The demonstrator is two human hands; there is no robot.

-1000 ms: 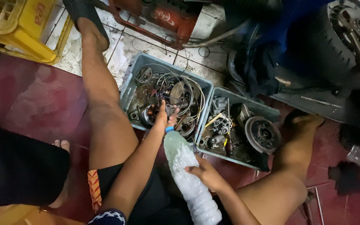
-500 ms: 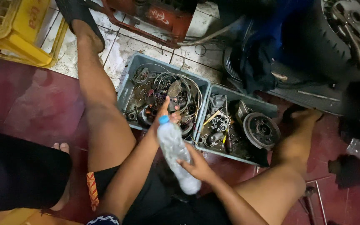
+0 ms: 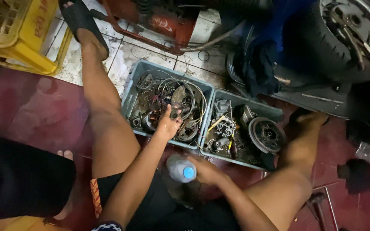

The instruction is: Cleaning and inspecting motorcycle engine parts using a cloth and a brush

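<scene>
Two hands are at work: your left hand (image 3: 168,126) reaches forward, fingers pinching a small dark part over the grey plastic bin of wires and metal parts (image 3: 166,107). Your right hand (image 3: 206,171), nearer you, grips the clear blue-capped plastic bottle (image 3: 180,169), cap pointing up at you.

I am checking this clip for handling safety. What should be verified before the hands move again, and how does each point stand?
1. Bottle cap on: ok, the blue cap sits on the plastic bottle.
2. Bottle held: ok, the right hand grips it.
3. Left hand placed: ok, it reaches into the left bin among cables and metal parts.
4. What the left fingers pinch: cannot tell.
5. Right bin upright: ok, with the round metal disc inside.
</scene>
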